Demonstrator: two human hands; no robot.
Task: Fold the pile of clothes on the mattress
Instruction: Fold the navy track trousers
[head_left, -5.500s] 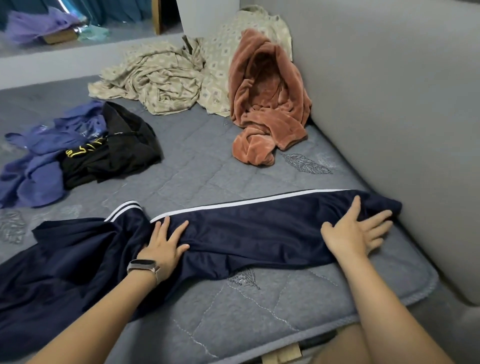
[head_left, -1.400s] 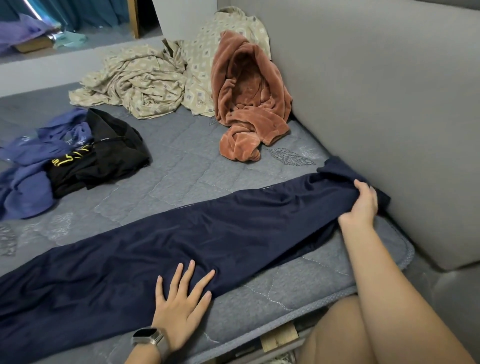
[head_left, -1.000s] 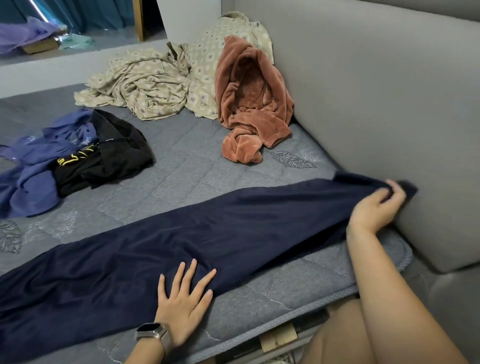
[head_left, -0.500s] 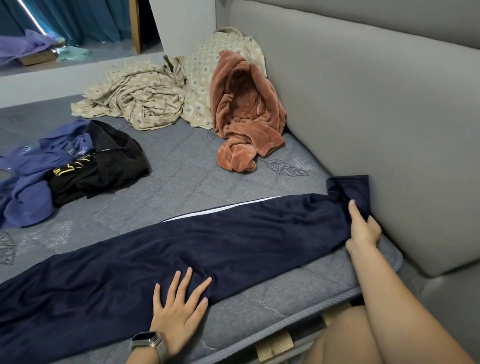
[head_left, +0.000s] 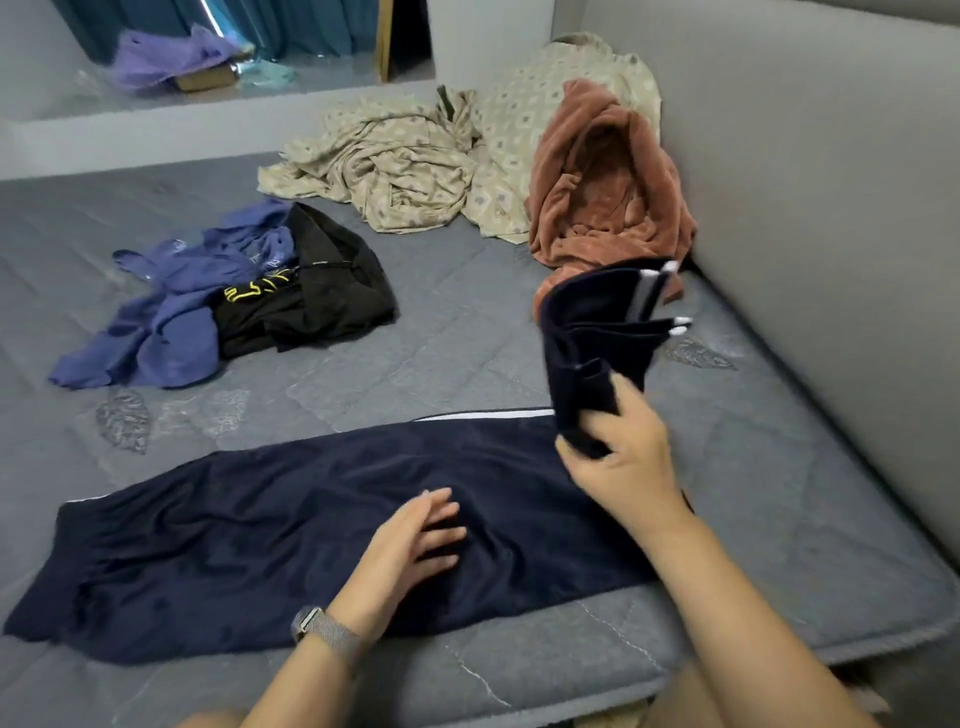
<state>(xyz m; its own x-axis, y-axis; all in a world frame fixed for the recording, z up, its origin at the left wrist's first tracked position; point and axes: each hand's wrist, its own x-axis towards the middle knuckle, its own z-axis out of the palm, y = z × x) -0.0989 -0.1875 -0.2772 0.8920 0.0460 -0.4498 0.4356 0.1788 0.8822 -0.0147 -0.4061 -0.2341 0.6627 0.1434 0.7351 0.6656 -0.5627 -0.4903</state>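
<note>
Setting: grey quilted mattress (head_left: 467, 332) against a padded grey wall, loose clothes scattered on it.
Navy trousers (head_left: 311, 530): spread flat across the near edge, under and between both hands; the leg ends are lifted off the mattress and stand bunched above the right hand.
Right hand (head_left: 618, 462): fingers and thumb curled round the raised leg ends, white stripes showing at the top.
Left hand (head_left: 415, 540): resting on the middle of the trousers, fingers loosely spread, holding nothing.
Doing it well: I judge the left hand should pin the fold line while the right carries the leg ends over toward the waist, edges matched, then smooths out.
Beyond the left hand: black garment (head_left: 317, 291) and blue garment (head_left: 171, 312), unfolded.
Beyond the right hand: rust fleece (head_left: 602, 192) and beige patterned cloth (head_left: 410, 166).
Writing: yellow lettering on the black garment, too crumpled to read.
</note>
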